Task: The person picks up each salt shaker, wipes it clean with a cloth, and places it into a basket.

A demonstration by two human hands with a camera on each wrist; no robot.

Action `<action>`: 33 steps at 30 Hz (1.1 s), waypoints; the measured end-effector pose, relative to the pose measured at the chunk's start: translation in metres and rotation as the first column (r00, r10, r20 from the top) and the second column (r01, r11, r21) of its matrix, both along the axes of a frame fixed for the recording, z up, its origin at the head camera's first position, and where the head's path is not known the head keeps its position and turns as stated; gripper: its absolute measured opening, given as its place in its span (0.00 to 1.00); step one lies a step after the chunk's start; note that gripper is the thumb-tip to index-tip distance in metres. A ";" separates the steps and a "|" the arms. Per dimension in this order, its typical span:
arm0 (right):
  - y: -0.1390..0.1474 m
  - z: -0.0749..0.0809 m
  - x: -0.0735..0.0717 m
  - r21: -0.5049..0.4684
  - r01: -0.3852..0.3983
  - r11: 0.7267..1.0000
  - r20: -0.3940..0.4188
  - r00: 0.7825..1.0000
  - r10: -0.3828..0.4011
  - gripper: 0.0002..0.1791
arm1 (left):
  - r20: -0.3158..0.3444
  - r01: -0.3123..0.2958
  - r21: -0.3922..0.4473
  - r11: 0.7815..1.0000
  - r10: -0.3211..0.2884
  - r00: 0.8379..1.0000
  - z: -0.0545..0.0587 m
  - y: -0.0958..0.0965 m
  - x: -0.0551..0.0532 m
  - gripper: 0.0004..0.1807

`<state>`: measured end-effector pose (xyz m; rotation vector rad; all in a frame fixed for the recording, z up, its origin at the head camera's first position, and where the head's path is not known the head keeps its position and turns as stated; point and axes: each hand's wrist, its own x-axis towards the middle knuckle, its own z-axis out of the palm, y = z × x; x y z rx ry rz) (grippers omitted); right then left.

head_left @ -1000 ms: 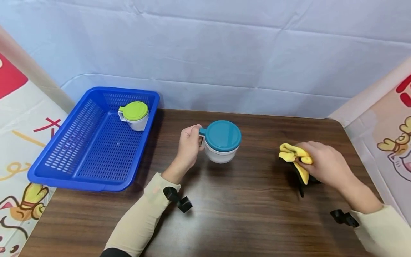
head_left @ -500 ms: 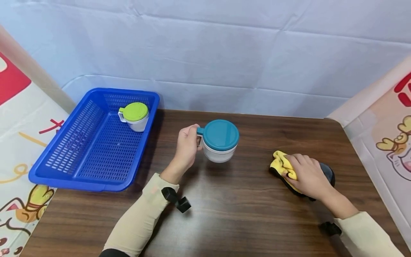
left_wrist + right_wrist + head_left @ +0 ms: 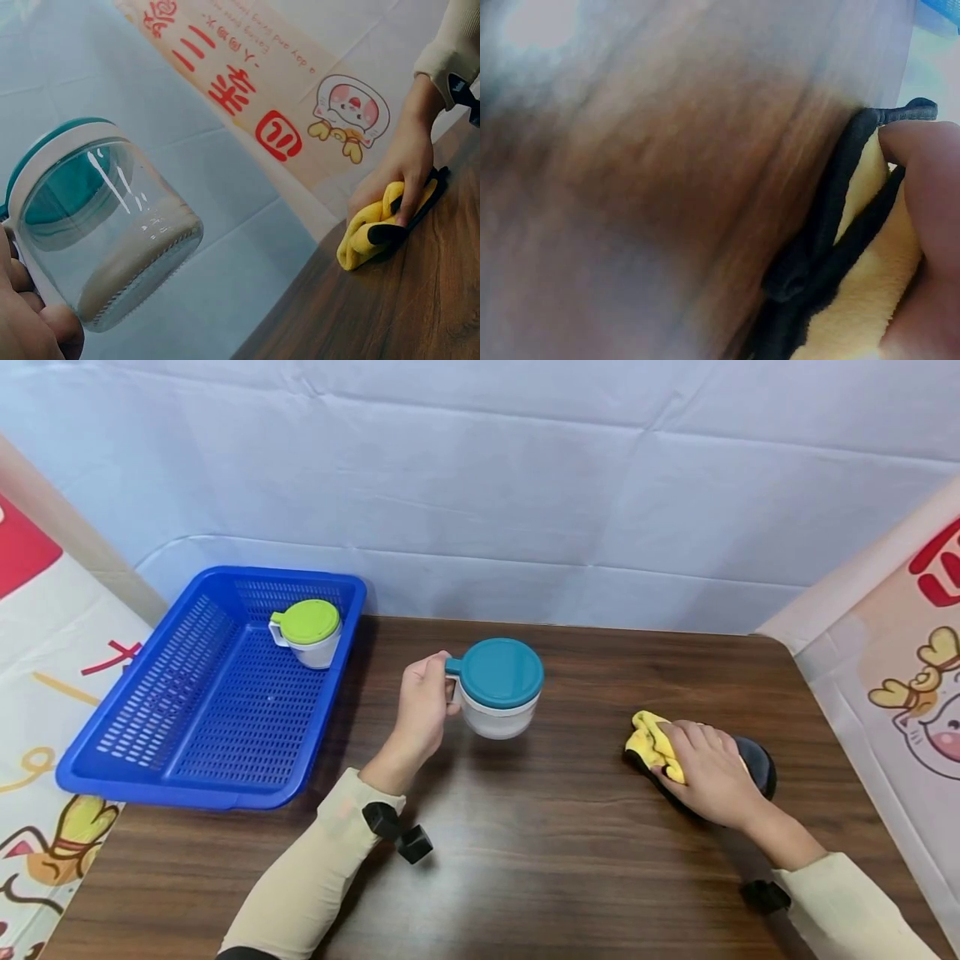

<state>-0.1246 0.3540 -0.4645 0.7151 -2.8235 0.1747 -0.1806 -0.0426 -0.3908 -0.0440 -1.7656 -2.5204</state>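
My left hand (image 3: 420, 706) grips the handle of a seasoning jar (image 3: 501, 687) with a teal lid and holds it above the table. In the left wrist view, the clear glass jar (image 3: 124, 232) tilts and whitish contents lie along its bottom. At the right, my right hand (image 3: 711, 772) lies over a folded yellow cloth (image 3: 648, 745) with a black edge and grey underside, on the tabletop. The thumb bends against the folds of the cloth (image 3: 866, 300) in the right wrist view; the other fingertips are partly hidden.
A blue plastic basket (image 3: 309, 768) stands at the left of the wooden table (image 3: 555, 860). In its back right corner sits another seasoning jar (image 3: 311, 631) with a lime lid. Pale sheeting (image 3: 480, 493) rises behind the table, and printed sheets flank it.
My right hand has lowered the yellow cloth onto the table and spread over it. My left hand keeps the teal-lidded jar raised, shifting slightly left in view.
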 end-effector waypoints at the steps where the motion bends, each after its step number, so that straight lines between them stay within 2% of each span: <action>1: 0.000 0.000 0.000 0.000 0.000 1.000 0.001 1.000 0.000 0.36 | 0.003 -0.004 0.001 1.000 0.004 1.000 0.000 -0.001 0.001 0.22; 7: 0.000 -0.001 -0.002 0.003 -0.004 1.000 -0.003 1.000 0.004 0.35 | 0.028 -0.045 -0.008 0.999 0.045 0.999 0.004 -0.012 0.010 0.23; 13: -0.001 -0.001 -0.001 0.003 0.003 1.000 -0.012 1.000 -0.003 0.34 | 0.051 -0.078 0.007 0.997 0.078 0.996 0.014 -0.026 0.023 0.23; 23: -0.002 0.001 0.000 0.003 0.011 1.000 0.001 1.000 -0.011 0.35 | 0.106 -0.070 -0.011 0.997 0.071 0.992 0.026 -0.059 0.045 0.23; 28: -0.001 0.001 0.001 0.005 0.017 1.000 -0.006 1.000 -0.017 0.36 | 0.126 -0.065 -0.023 0.998 0.067 0.990 0.030 -0.074 0.048 0.23; 33: -0.002 -0.001 0.001 -0.004 0.011 1.000 -0.010 1.000 -0.011 0.36 | 0.103 -0.040 -0.045 0.998 0.045 0.994 0.039 -0.092 0.046 0.23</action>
